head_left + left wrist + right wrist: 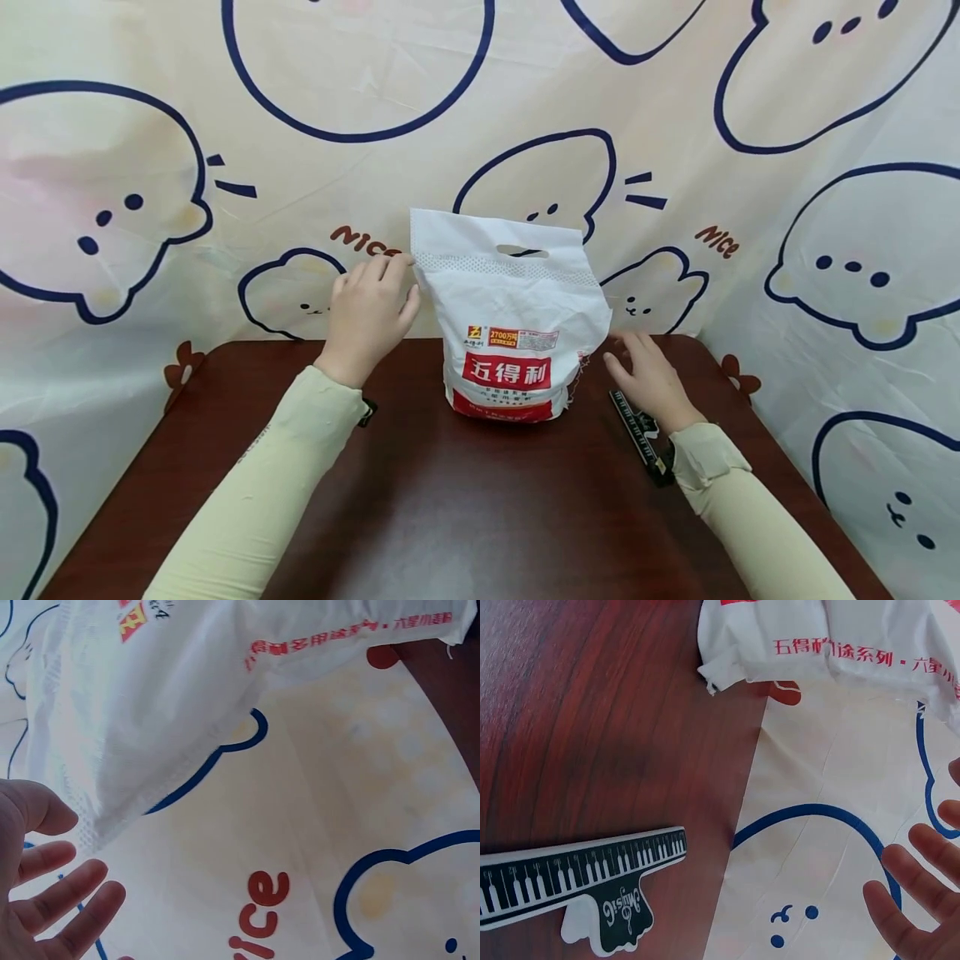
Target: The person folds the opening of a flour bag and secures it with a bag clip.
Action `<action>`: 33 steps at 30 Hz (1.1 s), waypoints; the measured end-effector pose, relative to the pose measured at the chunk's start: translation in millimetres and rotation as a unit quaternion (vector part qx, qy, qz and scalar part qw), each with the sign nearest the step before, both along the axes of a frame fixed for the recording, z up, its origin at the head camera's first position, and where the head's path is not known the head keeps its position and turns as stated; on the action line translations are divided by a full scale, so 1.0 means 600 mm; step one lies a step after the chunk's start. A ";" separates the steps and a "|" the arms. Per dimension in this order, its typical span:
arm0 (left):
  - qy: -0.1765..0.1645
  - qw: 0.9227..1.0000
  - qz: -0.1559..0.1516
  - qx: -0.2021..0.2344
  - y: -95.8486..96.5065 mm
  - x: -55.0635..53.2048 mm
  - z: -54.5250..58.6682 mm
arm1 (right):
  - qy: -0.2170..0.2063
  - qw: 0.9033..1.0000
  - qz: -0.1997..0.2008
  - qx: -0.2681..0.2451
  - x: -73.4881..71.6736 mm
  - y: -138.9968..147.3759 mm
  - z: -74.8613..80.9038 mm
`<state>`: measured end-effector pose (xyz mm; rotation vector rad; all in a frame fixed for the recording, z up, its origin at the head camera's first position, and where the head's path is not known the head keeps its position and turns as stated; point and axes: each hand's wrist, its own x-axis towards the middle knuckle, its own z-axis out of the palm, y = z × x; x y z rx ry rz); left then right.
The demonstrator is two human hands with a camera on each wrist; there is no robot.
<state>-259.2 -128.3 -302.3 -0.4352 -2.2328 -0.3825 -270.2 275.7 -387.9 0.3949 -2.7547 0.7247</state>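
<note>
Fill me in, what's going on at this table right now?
A person's open left hand is at the upper left corner of a white bag standing on a dark table. The open right hand is by the bag's right side. Neither hand grips it. A black-and-white item with piano keys printed on it lies on the table near the right hand.

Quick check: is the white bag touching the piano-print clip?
Apart. The right wrist view shows bare tabletop between the white bag and the piano-print clip.
</note>
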 end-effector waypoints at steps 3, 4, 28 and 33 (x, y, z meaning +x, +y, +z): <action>0.006 1.000 -0.008 0.004 0.004 0.000 0.004 | 0.001 1.000 0.003 -0.006 0.000 -0.001 -0.001; 0.008 1.000 -0.009 0.006 0.005 0.001 0.005 | 0.002 1.000 0.004 -0.006 0.000 -0.001 -0.002; -0.010 0.999 -0.034 -0.005 0.050 0.008 0.049 | 0.024 0.996 0.041 -0.069 0.016 -0.022 -0.008; -0.017 0.999 -0.036 -0.003 0.058 0.008 0.056 | 0.023 0.994 0.049 -0.091 0.015 -0.028 -0.005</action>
